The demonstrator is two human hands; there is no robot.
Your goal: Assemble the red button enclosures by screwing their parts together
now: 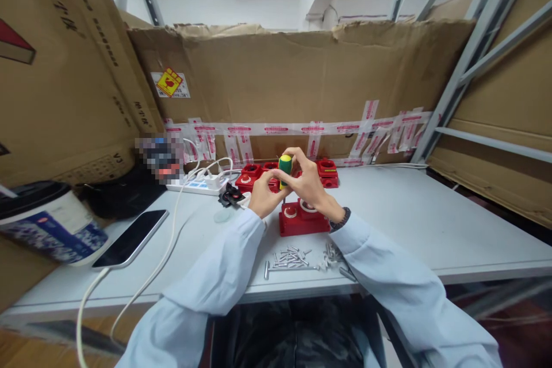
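Observation:
Upright above a red block (304, 224) is a screwdriver (285, 168) with a green and yellow handle. My right hand (307, 179) is closed round the upper part of that handle. Lower down, the thumb and fingers of my left hand (266, 192) pinch around the handle from the left. The screwdriver's shaft points down at the block's back left part; its tip is too small to make out. Pale rings show on top of the block. Nearer the front edge lie several silver screws (291, 257) and a T-shaped metal tool (288, 268).
More red blocks (326, 171) stand behind my hands. A white power strip (196, 185) with cables, a phone (133, 238) and a large cup (56, 221) are on the left. Cardboard (276, 80) walls off the back of the table (405, 213).

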